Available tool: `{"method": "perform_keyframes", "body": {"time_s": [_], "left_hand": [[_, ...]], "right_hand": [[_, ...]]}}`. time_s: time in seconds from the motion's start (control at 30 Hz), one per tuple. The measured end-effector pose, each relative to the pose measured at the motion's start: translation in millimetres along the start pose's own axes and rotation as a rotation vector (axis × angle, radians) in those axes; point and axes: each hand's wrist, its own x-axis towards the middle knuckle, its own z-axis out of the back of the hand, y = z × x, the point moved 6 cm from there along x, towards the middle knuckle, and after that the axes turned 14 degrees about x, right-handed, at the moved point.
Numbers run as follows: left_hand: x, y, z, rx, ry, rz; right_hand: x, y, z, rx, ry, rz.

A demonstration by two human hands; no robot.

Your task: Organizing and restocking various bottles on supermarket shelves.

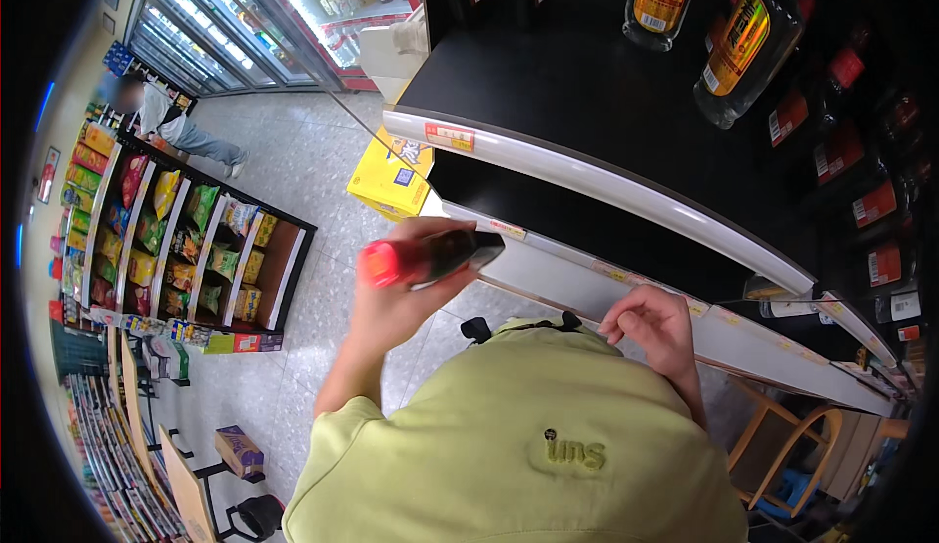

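Note:
My left hand [396, 308] is wrapped around a dark bottle with a red cap [440, 255]. The bottle is tilted, its cap toward the left, and motion blurs it. Loosely curled, my right hand [653, 326] hangs in front of the shelf edge with nothing visible in it. Ahead of both hands is a black shelf [528, 81] with a pale front rail [587, 187]. Two clear glass bottles with gold-orange labels, one nearer the middle [660, 0] and one to its right [752, 44], stand on that shelf.
Dark bottles with red labels [840, 154] line the shelf's right side. A yellow carton [392, 176] sits by the shelf's left end. Snack racks [183, 242], drink coolers [220, 29] and a person [172, 121] are to the left. A wooden chair [788, 444] stands at lower right.

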Motion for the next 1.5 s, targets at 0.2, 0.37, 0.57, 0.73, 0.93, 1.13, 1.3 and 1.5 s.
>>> {"method": "perform_keyframes", "body": {"time_s": [0.2, 0.37, 0.57, 0.73, 0.93, 1.13, 1.3, 1.5], "left_hand": [[54, 113, -86, 0.240, -0.051, 0.048], [107, 190, -125, 0.121, -0.116, 0.059], [146, 239, -133, 0.151, -0.155, 0.174], [155, 249, -133, 0.262, -0.272, 0.233], [156, 260, -139, 0.233, -0.342, 0.246], [153, 262, -141, 0.302, -0.353, 0.214], [140, 255, -132, 0.272, -0.304, 0.192], [72, 156, -102, 0.148, -0.539, -0.027]], "right_hand": [[11, -17, 3, 0.016, -0.059, -0.152], [19, -47, 18, -0.039, -0.121, -0.217], [11, -66, 34, -0.099, -0.246, -0.293], [6, -76, 41, -0.077, -0.313, -0.325], [7, -82, 43, -0.087, -0.324, -0.368], [10, -86, 42, -0.077, -0.299, -0.377], [12, -91, 37, -0.069, -0.236, -0.389], [9, -66, 31, -0.063, -0.202, -0.380]]}}
